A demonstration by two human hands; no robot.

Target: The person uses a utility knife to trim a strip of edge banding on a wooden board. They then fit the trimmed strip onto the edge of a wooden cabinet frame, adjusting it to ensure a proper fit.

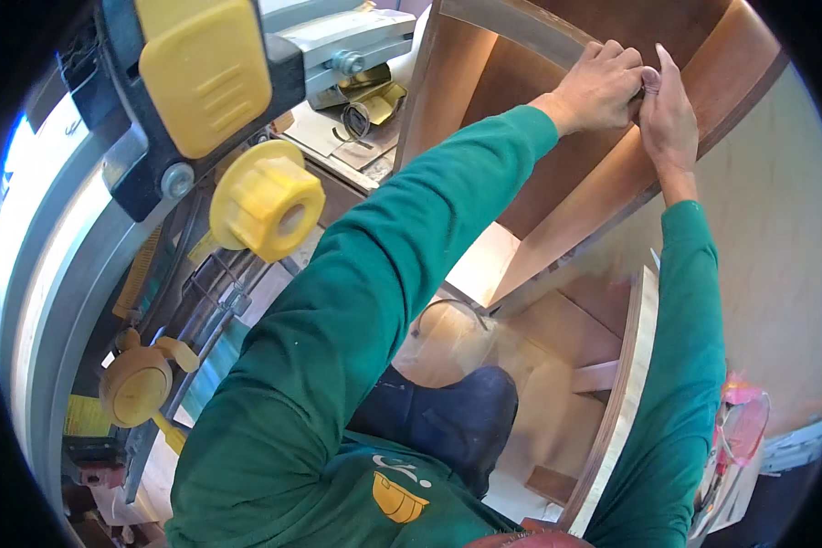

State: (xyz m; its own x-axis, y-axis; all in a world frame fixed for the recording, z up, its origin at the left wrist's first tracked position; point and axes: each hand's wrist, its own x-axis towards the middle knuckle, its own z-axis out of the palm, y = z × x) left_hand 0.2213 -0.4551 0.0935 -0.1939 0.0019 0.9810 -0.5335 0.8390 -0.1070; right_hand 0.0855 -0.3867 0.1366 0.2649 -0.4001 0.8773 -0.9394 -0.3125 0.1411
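Observation:
A brown wooden cabinet [543, 100] with open compartments stands tilted in the head view at the upper right. My left hand [598, 87] reaches across it, its fingers curled closed at the edge of an inner board. Against it lies my right hand [669, 123], one finger pointing up and the thumb side pressed to the left hand's fingers. Whatever sits between the two hands is hidden by the fingers and too small to name. Both arms wear green sleeves.
Close at the left is a machine with a yellow-and-black latch [205, 78], a yellow knob [269, 201] and a metal rail [41, 301]. Another wooden piece with a pale edge [616, 411] stands below the cabinet, beside my leg [438, 416]. A pink item [744, 420] lies at right.

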